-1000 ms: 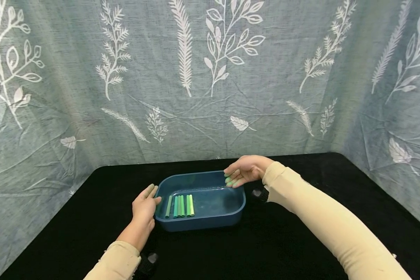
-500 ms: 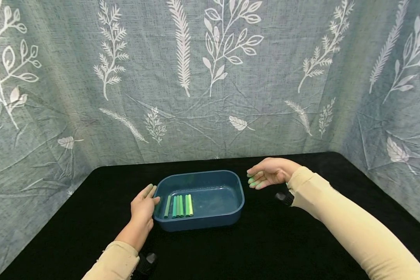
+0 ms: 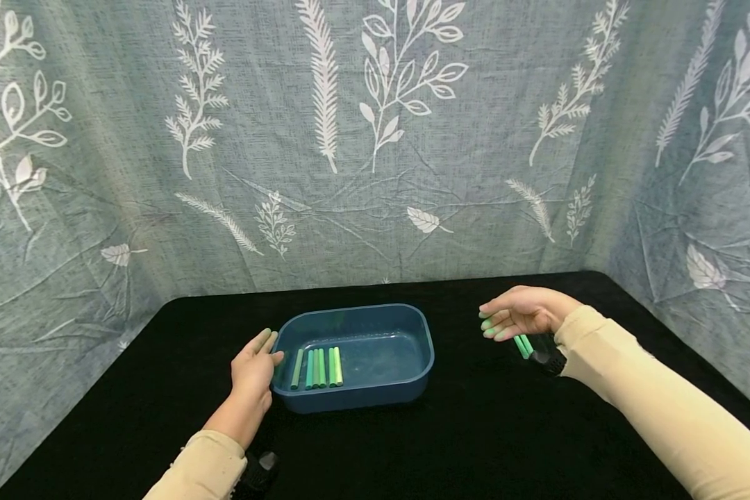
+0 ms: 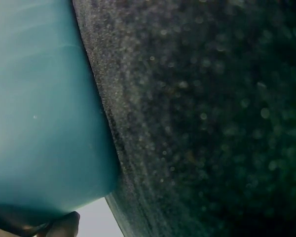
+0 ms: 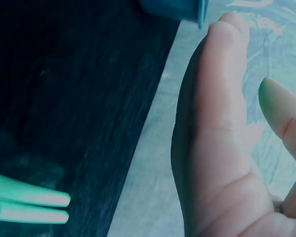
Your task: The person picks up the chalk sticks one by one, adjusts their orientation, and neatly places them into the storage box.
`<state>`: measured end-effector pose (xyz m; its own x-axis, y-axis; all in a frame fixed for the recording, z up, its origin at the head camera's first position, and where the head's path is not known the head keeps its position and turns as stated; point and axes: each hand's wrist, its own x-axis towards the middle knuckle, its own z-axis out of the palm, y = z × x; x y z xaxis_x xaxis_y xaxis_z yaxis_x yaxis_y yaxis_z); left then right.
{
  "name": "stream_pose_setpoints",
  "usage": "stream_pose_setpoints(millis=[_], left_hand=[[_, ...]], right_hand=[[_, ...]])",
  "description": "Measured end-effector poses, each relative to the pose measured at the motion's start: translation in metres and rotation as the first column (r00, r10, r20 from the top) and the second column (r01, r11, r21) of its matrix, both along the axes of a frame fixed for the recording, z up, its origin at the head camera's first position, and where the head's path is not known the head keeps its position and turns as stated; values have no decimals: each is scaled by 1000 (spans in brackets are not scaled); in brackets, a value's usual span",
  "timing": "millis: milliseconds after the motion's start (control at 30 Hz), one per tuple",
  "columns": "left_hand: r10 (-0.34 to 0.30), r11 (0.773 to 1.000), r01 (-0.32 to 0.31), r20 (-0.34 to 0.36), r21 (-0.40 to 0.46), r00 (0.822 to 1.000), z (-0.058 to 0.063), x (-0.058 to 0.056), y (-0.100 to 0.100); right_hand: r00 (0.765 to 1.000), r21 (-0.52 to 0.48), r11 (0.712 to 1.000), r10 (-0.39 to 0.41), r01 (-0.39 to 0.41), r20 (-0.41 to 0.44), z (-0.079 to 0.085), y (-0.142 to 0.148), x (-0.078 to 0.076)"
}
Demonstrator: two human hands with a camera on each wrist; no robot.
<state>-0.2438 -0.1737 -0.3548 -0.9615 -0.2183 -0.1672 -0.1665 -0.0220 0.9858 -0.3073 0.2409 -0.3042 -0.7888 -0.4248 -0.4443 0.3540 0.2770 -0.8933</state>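
A blue plastic bin (image 3: 365, 394) stands on the black table. Inside, several green, teal and yellowish chalk sticks (image 3: 316, 368) lie side by side at its left end. My left hand (image 3: 252, 371) holds the bin's left end, thumb at the rim and fingers along the outside. In the left wrist view the bin's wall (image 4: 44, 108) fills the left side, with fingertips at the bottom corner. To the right of the bin my right hand (image 3: 525, 311) is in the air, fingers loosely extended, holding nothing. Below it lie two green chalk sticks (image 3: 523, 346), partly hidden by the wrist camera (image 3: 546, 357).
The black table (image 3: 375, 458) stretches around the bin. A grey-green curtain (image 3: 350, 222) with white leaf prints hangs behind and at both sides. Green dust marks the fingertips (image 3: 487, 325) of the right hand.
My right hand has moved right, from over the bin's right end to above the table. Two green chalk sticks now show beneath it. The left hand stays at the bin.
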Motion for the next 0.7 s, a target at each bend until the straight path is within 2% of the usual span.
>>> stream_pose_setpoints(millis=[500,700], left_hand=[[4,1000,-4,-12,-8,1000,0,2,1],[4,1000,-4,-17,-7,1000,1,2,0]], right_hand=[[999,111,993,-42,43,-16,-25,50,3],[990,129,982,-138,137,2,-40,63,-1]])
